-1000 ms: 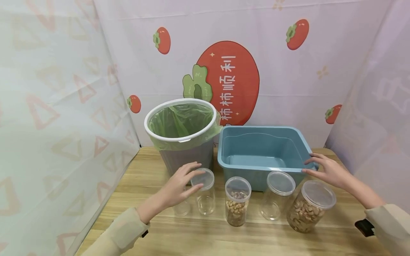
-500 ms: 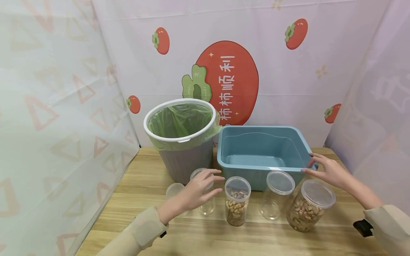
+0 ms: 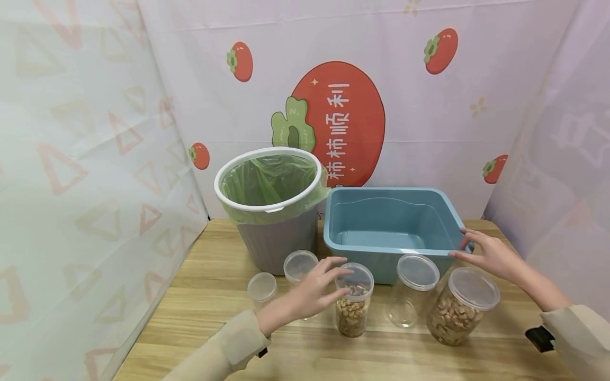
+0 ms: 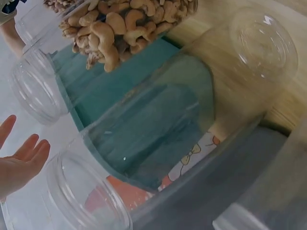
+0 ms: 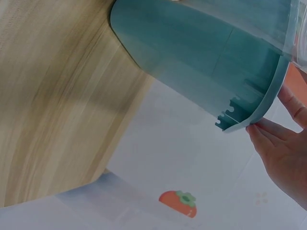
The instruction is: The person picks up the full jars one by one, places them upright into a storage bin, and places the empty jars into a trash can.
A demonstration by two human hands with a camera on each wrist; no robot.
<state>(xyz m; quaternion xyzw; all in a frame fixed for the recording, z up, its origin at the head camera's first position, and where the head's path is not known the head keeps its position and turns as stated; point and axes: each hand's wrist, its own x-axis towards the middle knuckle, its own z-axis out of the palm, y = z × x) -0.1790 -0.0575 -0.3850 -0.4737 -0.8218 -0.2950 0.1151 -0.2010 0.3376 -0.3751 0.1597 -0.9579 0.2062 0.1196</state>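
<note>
Loosely bent and holding nothing, my left hand (image 3: 310, 293) hovers at the middle jar of cashews (image 3: 351, 317), its fingertips in front of the lid. Whether they touch it, I cannot tell. In the left wrist view, the cashews (image 4: 115, 31) show clearly through the plastic. An empty clear jar (image 3: 299, 263) stands just behind this hand, partly hidden by it. My right hand (image 3: 491, 256) grips the right front corner of the blue plastic bin (image 3: 381, 248). Its fingertips meet the rim (image 5: 273, 96) in the right wrist view.
A smaller clear jar (image 3: 262, 287) stands at the left. Right of the middle are another empty jar (image 3: 405, 307) and a wide jar of nuts (image 3: 452, 320), all lidded. A trash can (image 3: 278, 238) with a green liner stands behind on the wooden table (image 3: 190, 317).
My left hand has moved right, from the second jar to the middle jar of cashews, uncovering the two left lids. My right hand stays at the bin corner, one finger now more bent.
</note>
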